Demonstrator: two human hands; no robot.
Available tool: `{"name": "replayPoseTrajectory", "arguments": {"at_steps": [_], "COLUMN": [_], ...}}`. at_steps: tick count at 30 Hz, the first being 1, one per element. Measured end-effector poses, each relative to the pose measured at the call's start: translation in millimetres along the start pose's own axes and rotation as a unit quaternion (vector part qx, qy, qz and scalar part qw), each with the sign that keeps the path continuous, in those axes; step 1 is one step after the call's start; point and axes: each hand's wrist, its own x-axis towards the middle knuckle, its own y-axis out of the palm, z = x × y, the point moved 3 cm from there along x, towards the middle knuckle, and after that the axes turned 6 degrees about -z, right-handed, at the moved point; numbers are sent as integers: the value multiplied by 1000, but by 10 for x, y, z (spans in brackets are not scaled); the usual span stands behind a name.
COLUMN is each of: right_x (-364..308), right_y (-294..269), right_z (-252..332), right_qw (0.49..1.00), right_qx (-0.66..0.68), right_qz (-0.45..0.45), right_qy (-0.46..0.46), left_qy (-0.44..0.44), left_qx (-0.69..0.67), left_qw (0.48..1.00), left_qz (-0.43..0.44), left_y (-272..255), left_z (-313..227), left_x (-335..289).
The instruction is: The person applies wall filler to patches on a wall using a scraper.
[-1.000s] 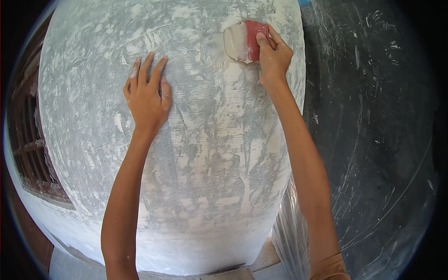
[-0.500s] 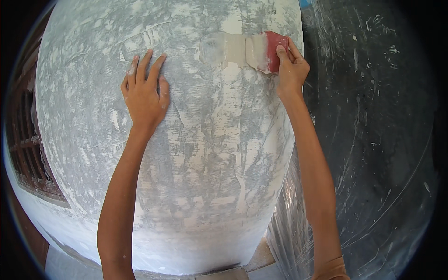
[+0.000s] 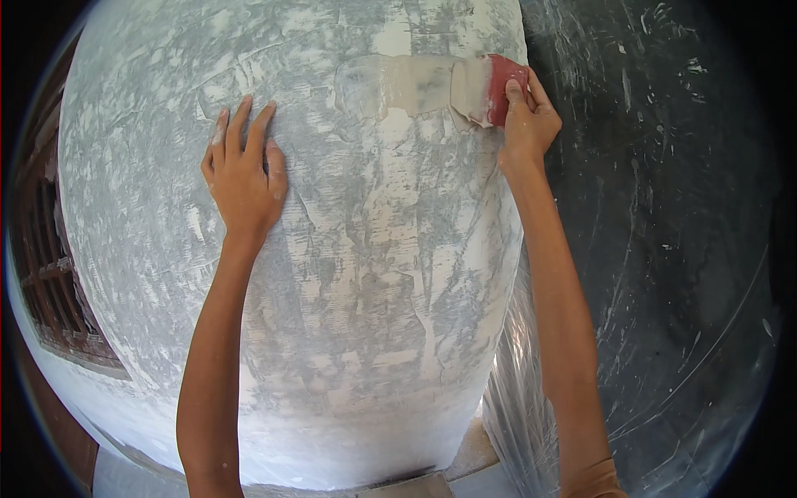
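Observation:
My right hand pinches a red putty scraper between thumb and fingers, close to the wall's right edge. The scraper lies against the wall with a thick lip of beige putty along its left side. A smooth, wet-looking band of putty stretches leftward from it. My left hand rests on the patchy grey and white wall, its fingers spread and nothing in them. Whitish smears mark its fingers.
At the far left is a dark brown slatted wooden frame. Right of the wall hangs dark sheeting with white splashes. Clear crinkled plastic hangs by the wall's lower right edge, above a tiled floor.
My right hand has drawn the scraper a little to the right, and the putty band behind it is longer. My left hand sits slightly lower and further left in the view.

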Motion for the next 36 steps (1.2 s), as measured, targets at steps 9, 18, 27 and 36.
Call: {"name": "replayPoseTrajectory", "arguments": {"at_steps": [9,18,27,36], "right_x": [-306,348,-114,-1006], "right_y": [772,92,283,268], "right_z": [-28,114,373,516], "right_qw": [991,999,999,992], "right_qx": [18,-35,-32,-70], "right_qz": [127,-22,20,100], "right_qy": [28,-14,-3,34], "left_qy": [6,1,17,0], "left_qx": [-12,3,-15,0], "left_qw": [1000,1000,999,996], "left_qz": [8,6,34,91], "left_y": [-4,-38,-67,-455], "left_z": [6,16,126,550], "left_x": [13,23,-89,-721]}}
